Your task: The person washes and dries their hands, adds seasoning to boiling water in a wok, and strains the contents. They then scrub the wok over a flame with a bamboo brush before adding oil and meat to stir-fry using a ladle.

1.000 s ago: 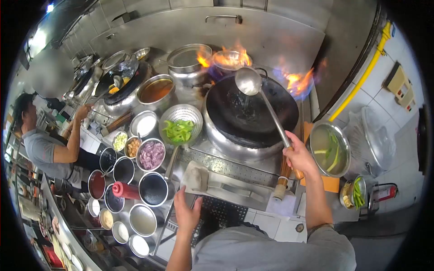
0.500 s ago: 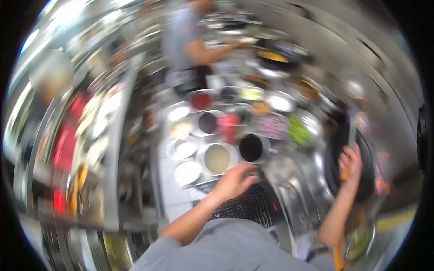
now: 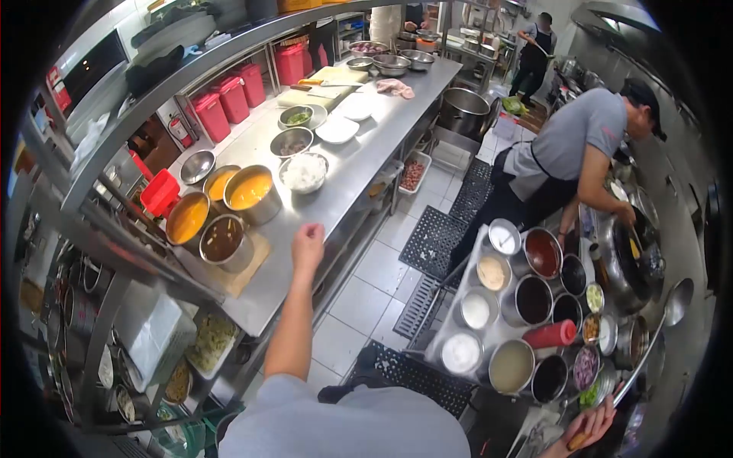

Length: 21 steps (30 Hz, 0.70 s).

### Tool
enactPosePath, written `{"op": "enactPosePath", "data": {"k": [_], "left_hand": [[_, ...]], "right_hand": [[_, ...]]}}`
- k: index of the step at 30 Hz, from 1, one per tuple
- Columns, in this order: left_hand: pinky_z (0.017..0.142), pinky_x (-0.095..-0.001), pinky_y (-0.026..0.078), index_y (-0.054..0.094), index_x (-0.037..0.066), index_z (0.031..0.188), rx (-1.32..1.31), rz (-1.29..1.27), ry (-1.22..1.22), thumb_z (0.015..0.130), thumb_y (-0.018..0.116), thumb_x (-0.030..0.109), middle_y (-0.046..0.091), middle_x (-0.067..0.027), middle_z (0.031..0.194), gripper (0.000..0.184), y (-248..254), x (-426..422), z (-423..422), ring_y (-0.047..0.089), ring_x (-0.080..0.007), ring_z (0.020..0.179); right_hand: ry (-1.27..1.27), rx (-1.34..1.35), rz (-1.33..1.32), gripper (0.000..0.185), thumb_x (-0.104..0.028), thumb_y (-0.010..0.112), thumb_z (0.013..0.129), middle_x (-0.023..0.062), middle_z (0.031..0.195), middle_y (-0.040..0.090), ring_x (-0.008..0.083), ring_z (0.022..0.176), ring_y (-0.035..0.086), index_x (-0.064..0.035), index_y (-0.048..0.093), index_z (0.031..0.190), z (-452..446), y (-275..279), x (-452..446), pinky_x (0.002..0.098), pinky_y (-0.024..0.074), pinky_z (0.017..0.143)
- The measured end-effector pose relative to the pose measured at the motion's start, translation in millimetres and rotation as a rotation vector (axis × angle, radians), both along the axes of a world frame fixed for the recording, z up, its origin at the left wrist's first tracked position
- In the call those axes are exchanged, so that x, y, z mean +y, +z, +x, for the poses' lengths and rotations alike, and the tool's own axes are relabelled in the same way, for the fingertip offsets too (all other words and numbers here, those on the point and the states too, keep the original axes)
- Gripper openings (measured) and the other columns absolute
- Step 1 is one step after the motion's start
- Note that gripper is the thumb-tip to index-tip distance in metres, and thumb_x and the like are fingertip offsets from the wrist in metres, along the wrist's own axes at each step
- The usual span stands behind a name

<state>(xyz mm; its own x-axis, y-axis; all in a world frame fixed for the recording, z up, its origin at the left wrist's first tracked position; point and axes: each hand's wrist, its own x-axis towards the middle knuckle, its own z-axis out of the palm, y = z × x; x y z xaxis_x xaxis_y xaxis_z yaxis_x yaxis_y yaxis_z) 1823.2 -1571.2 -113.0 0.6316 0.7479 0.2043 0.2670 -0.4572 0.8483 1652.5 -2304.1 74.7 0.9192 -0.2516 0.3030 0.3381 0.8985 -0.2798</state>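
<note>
My left hand (image 3: 308, 246) reaches over the steel counter (image 3: 336, 187), fingers curled together, with nothing I can make out in them. Nearest to it are a bowl of white rice-like food (image 3: 304, 172), a pot of yellow-orange liquid (image 3: 250, 188) and a pot of dark brown liquid (image 3: 226, 239). At the lower right, my right hand (image 3: 591, 425) holds the wooden handle of a long ladle (image 3: 678, 301), whose bowl points up and away. Beside that hand are a bowl of sliced purple onion (image 3: 586, 367) and some green pieces (image 3: 589, 395).
Right of centre, containers of sauces and powders crowd a stand with a red bottle (image 3: 551, 334). A co-worker (image 3: 569, 145) leans over a wok (image 3: 620, 252); another person (image 3: 536, 53) stands farther back. Black mats (image 3: 435, 240) lie on the tiled floor. A shelf rail (image 3: 145, 137) crosses the left.
The view has swung left from the flaming wok to the steel counter. My left hand has moved out over the counter, its fingers now curled. My right hand still holds the ladle, away from the wok.
</note>
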Motion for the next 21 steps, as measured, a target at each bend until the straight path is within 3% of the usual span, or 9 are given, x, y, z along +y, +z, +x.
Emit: {"op": "enactPosePath", "data": {"k": [3, 6, 7, 12, 14, 15, 16, 19, 21], "left_hand": [[0.083, -0.0412, 0.054, 0.071, 0.002, 0.1, -0.081, 0.044, 0.02, 0.093, 0.066, 0.031, 0.073, -0.0189, 0.096, 0.031, 29.9, 62.9, 47.6, 0.07, -0.0334, 0.093], [0.086, -0.0458, 0.053, 0.064, 0.001, 0.117, -0.06, 0.19, 0.043, 0.094, 0.062, 0.024, 0.072, -0.0226, 0.099, 0.032, 31.9, 135.2, 127.1, 0.069, -0.0399, 0.097], [0.089, -0.0473, 0.052, 0.062, 0.0, 0.121, -0.017, 0.253, 0.076, 0.094, 0.06, 0.024, 0.071, -0.0236, 0.103, 0.037, 28.2, 160.2, 152.8, 0.068, -0.041, 0.1], [0.093, -0.0498, 0.054, 0.056, -0.013, 0.121, 0.342, 0.068, 0.269, 0.087, 0.059, 0.018, 0.068, -0.0329, 0.11, 0.046, 2.1, 274.2, 243.9, 0.067, -0.0464, 0.105], [0.094, -0.0482, 0.054, 0.075, -0.001, 0.105, 0.734, 0.397, 0.112, 0.096, 0.053, 0.048, 0.071, -0.0243, 0.113, 0.054, -36.6, 335.8, 266.9, 0.068, -0.0396, 0.11], [0.092, -0.048, 0.054, 0.077, 0.002, 0.104, 0.909, 0.639, -0.073, 0.098, 0.048, 0.051, 0.073, -0.02, 0.112, 0.057, -36.5, 352.0, 269.9, 0.069, -0.0368, 0.109], [0.09, -0.0479, 0.055, 0.078, 0.005, 0.102, 0.831, 0.541, -0.021, 0.098, 0.046, 0.051, 0.073, -0.0197, 0.11, 0.056, -62.4, 384.0, 279.8, 0.069, -0.0357, 0.107], [0.091, -0.0404, 0.055, 0.066, 0.007, 0.128, 0.635, 0.981, -0.625, 0.085, 0.066, 0.012, 0.068, -0.0193, 0.124, 0.043, -84.1, 431.9, 247.2, 0.067, -0.0271, 0.113], [0.089, -0.0366, 0.054, 0.068, -0.001, 0.117, 0.248, 0.043, -0.481, 0.084, 0.067, 0.018, 0.068, -0.014, 0.114, 0.038, 0.8, 317.8, 228.1, 0.067, -0.0242, 0.1]], "right_hand": [[0.108, 0.0, 0.138, 0.064, -0.007, 0.037, 0.107, 0.0056, 0.088, 0.04, 0.0077, 0.046, 0.04, -0.0093, 0.004, 0.162, 14.8, -1.9, 51.0, 0.0252, 0.0408, 0.039], [0.374, 0.147, -0.043, 0.026, -0.019, 0.059, 0.102, 0.0118, 0.089, 0.067, 0.0163, 0.064, 0.062, 0.0064, 0.065, 0.099, 45.3, 54.8, 164.8, 0.027, 0.0528, 0.06], [0.238, 0.188, -0.025, 0.027, -0.021, 0.053, 0.103, 0.0093, 0.081, 0.057, 0.0107, 0.048, 0.051, 0.0046, 0.055, 0.095, 44.5, 26.3, 144.5, 0.0239, 0.0429, 0.038], [0.209, 0.316, -0.005, 0.022, -0.015, 0.051, 0.103, 0.0091, 0.084, 0.051, 0.0113, 0.044, 0.049, -0.0046, 0.041, 0.087, 48.2, 17.8, 189.1, 0.0243, 0.0402, 0.031], [0.24, 0.391, -0.061, 0.023, -0.013, 0.05, 0.103, 0.0085, 0.081, 0.049, 0.0103, 0.045, 0.049, -0.0075, 0.038, 0.084, 50.9, 24.1, 206.7, 0.0237, 0.0396, 0.03], [0.362, 0.335, -0.029, 0.014, -0.012, 0.054, 0.098, 0.017, 0.093, 0.058, 0.0228, 0.066, 0.065, 0.0017, 0.051, 0.098, 57.4, 26.1, 215.7, 0.0345, 0.0566, 0.051], [0.205, 0.427, -0.121, 0.068, -0.006, 0.036, 0.105, 0.0052, 0.086, 0.041, 0.0089, 0.046, 0.043, -0.0159, 0.001, 0.162, 45.3, 19.2, 212.7, 0.0262, 0.0417, 0.037], [0.085, 0.689, -0.261, 0.068, -0.006, 0.043, 0.103, 0.0057, 0.082, 0.04, 0.0118, 0.042, 0.039, -0.0191, 0.011, 0.162, 41.2, 19.7, 224.2, 0.0304, 0.0369, 0.032], [-0.031, 0.952, -0.614, 0.08, -0.008, 0.057, 0.095, 0.0053, 0.076, 0.043, 0.0111, 0.038, 0.041, -0.0152, 0.013, 0.161, 52.7, 38.8, 248.9, 0.0285, 0.0391, 0.031]]}}
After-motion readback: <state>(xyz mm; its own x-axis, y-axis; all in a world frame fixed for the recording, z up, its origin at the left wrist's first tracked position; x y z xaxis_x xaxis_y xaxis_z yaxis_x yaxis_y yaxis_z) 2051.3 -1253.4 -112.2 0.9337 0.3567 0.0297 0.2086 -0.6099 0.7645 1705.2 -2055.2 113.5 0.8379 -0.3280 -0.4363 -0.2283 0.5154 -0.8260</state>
